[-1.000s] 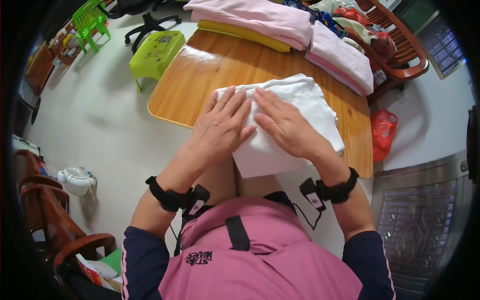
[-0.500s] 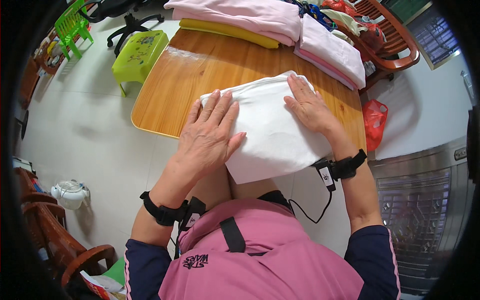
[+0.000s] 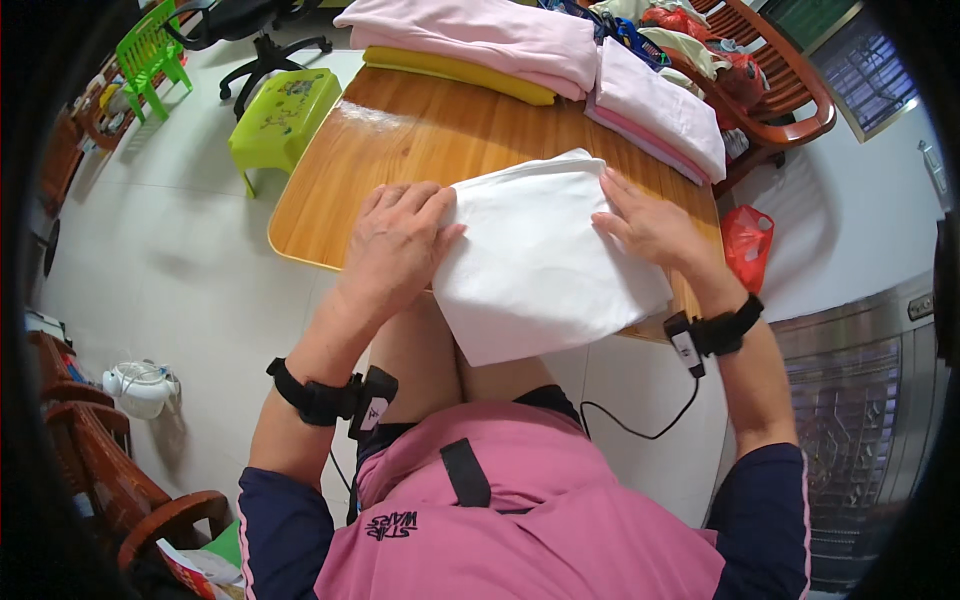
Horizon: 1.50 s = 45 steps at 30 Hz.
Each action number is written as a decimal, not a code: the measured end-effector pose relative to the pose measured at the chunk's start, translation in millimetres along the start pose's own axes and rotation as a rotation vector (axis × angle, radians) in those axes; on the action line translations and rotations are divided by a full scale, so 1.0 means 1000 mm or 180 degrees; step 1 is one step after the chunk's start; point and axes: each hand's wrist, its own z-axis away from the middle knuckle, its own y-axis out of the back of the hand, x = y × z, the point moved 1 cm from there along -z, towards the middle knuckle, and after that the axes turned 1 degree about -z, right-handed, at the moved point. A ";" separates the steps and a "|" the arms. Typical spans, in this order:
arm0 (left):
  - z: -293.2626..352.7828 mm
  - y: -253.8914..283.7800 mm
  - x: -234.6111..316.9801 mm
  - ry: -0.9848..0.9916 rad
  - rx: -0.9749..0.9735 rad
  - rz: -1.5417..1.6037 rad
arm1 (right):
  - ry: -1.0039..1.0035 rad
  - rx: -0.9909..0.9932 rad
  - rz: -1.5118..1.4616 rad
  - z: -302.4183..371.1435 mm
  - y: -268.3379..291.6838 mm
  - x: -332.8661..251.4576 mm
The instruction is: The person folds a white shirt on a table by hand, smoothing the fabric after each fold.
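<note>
A folded white cloth lies on the wooden table, its near corner hanging past the front edge above my lap. At the cloth's left edge rests my left hand, its thumb apart from the slightly bent fingers, the tips touching the fabric. My right hand lies along the right edge, with fingers stretched toward the far corner and the thumb on top of the cloth. Neither hand visibly grips the fabric. The undersides of both hands are hidden.
Folded pink fabric sits on a yellow folded piece at the table's back. Beside it is a pale pink stack. A green stool stands left, a wooden chair back right, and a red plastic bag right.
Both hands have slid outward from the top of the cloth to its left and right edges. The cloth has shifted slightly, and its far edge lies a little nearer me.
</note>
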 end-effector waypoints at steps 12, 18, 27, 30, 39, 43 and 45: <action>-0.027 0.009 -0.002 0.0251 -0.0540 -0.0001 | 0.0884 -0.0556 -0.0209 -0.063 0.031 0.000; -0.040 0.012 -0.006 0.0362 -0.0948 0.0215 | 0.0897 -0.0557 -0.0241 -0.065 0.040 -0.003; -0.040 0.024 0.015 0.0536 -0.0862 0.0782 | 0.0925 0.0258 -0.0303 -0.029 0.025 0.004; -0.047 0.046 0.026 0.0625 -0.0671 0.1149 | 0.0851 0.0785 -0.0442 -0.007 0.049 0.006; -0.061 0.118 0.077 -0.1253 0.1807 -0.0144 | 0.1264 0.3050 -0.0120 0.068 0.103 0.002; -0.036 0.069 0.075 -0.1672 0.1497 -0.0444 | 0.1058 0.2833 0.0472 0.079 0.037 0.017; -0.015 0.034 0.073 -0.1726 0.0935 -0.0362 | 0.0832 0.2265 0.0549 0.092 0.000 0.020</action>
